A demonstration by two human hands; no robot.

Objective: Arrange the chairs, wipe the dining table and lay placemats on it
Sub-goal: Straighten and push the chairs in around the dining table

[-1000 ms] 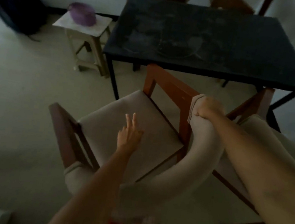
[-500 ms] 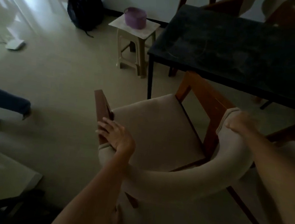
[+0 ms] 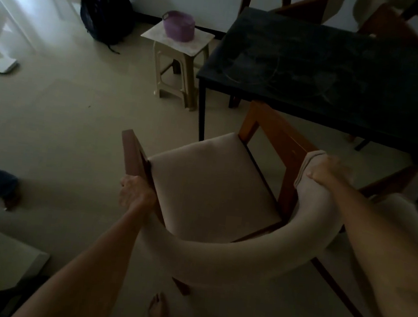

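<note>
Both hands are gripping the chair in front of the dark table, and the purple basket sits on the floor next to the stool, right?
Not quite. The head view shows the purple basket on top of the stool, not on the floor. The rest holds: left hand and right hand grip the chair before the dark table.

No writing, label, brand, number or sign can be read anywhere in the dim view. The dark table point(image 3: 344, 77) shows only pale smears and ring marks, not letters. The purple basket point(image 3: 179, 26) on the stool point(image 3: 179, 49) and the backpack point(image 3: 106, 10) carry no legible print.
</note>
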